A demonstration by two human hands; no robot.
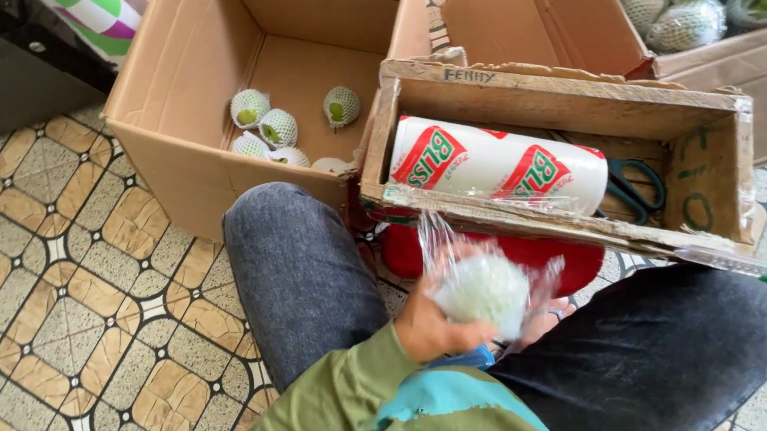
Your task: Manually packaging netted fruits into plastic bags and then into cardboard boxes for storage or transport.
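Net-sleeved fruit [487,291], half swathed in clear film, sits over the lap below the wooden box [560,158] holding the film roll [499,165], left hand [434,323] cupping it tight, right hand [543,320] mostly hidden, grip unclear.

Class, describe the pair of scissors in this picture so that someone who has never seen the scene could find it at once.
Start at the wooden crate in front of the seated person's knees, the one holding a big roll of cling film. Look behind the roll's right end, in the crate's far right corner. There lie the scissors, partly hidden; dark blue-green loop handles set them apart from the white roll.
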